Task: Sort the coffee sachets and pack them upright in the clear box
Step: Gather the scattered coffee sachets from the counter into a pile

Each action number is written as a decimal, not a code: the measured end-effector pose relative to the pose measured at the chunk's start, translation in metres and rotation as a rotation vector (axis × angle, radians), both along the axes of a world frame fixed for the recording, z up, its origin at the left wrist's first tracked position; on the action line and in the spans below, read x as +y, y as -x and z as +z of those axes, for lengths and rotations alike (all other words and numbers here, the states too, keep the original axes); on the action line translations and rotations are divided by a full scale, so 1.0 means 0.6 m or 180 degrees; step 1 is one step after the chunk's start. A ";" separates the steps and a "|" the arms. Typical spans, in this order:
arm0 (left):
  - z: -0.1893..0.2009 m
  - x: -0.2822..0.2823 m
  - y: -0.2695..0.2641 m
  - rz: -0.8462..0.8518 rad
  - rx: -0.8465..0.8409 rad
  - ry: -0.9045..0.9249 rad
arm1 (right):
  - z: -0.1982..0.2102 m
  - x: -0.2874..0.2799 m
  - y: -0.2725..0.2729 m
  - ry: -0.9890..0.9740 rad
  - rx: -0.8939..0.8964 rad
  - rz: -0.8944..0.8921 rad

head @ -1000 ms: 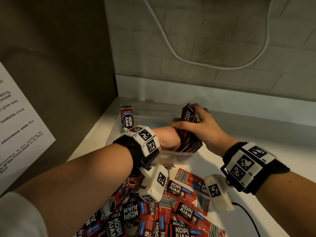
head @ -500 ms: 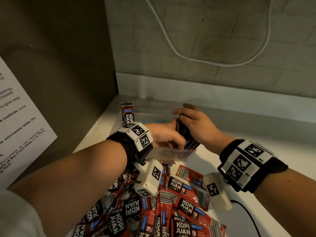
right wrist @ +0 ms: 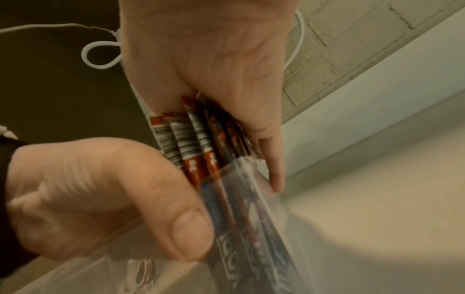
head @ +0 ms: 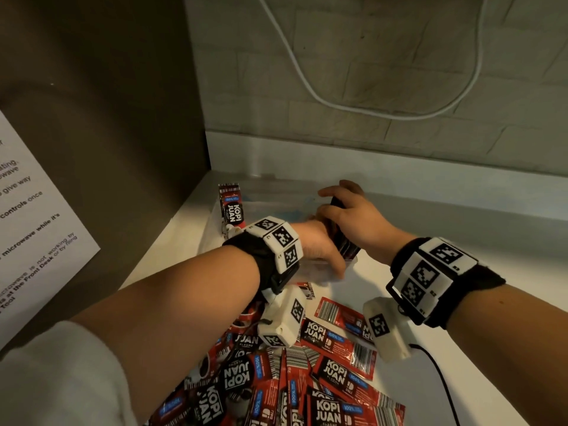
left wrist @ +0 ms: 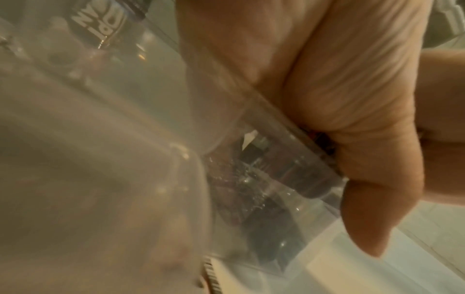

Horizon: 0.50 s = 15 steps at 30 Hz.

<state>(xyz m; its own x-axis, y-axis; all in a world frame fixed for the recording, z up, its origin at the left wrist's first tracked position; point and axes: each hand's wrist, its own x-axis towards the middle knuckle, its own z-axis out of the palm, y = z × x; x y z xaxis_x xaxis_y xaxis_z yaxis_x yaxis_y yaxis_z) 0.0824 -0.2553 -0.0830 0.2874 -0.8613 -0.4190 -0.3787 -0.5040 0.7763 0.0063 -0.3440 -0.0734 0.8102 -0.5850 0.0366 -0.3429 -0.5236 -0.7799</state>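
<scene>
The clear box (head: 307, 273) sits on the white counter against the left wall. My right hand (head: 335, 210) grips a stack of red-and-black sachets (head: 342, 244) from above, standing in the box's right end. The right wrist view shows the stack (right wrist: 201, 143) part way below the box wall (right wrist: 254, 214). My left hand (head: 322, 253) pinches the near wall beside the stack, its thumb (left wrist: 365, 218) outside the plastic (left wrist: 276, 179). One sachet (head: 231, 207) stands upright at the box's far left. Loose sachets (head: 332, 373) lie heaped in front.
A brown panel (head: 107, 118) with a paper notice (head: 30, 226) walls off the left side. A brick wall with a hanging white cable (head: 307, 72) stands behind. A black cord (head: 436, 373) trails over the counter (head: 461, 247) at the right.
My right hand has pushed the sachet stack lower into the box's right end. My left hand slid right along the near wall to the stack.
</scene>
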 end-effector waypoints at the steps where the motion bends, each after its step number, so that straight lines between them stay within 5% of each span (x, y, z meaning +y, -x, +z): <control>1: -0.001 -0.003 0.001 -0.0011 -0.0027 -0.0048 | -0.001 -0.001 0.001 -0.0074 -0.0042 -0.0033; 5: -0.007 -0.018 -0.005 0.0009 -0.0701 -0.0016 | 0.001 -0.001 0.000 -0.0331 -0.0342 -0.0146; 15: -0.005 -0.004 -0.022 -0.0274 -0.0151 -0.0147 | 0.013 0.011 0.013 -0.0849 -0.0483 -0.0237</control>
